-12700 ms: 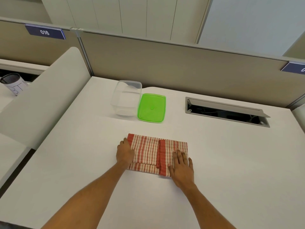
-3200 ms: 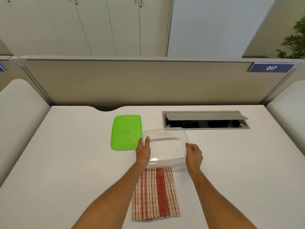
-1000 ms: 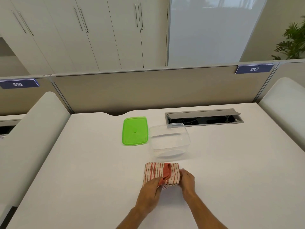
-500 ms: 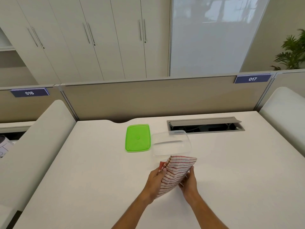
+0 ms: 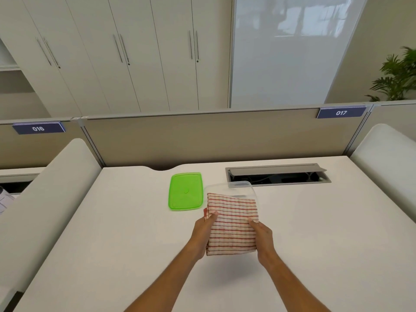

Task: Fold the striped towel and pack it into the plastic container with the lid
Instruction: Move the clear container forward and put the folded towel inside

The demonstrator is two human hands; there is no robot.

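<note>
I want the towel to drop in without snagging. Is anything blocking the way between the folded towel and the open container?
Nothing visible does. Both hands, left hand and right hand, hold the striped towel just before the clear container, whose top is open. The green lid lies flat beside it, to its left.

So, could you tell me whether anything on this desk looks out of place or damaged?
Nothing stands out: both hands hold the folded towel level near the clear container, and the green lid lies flat beside it.
</note>
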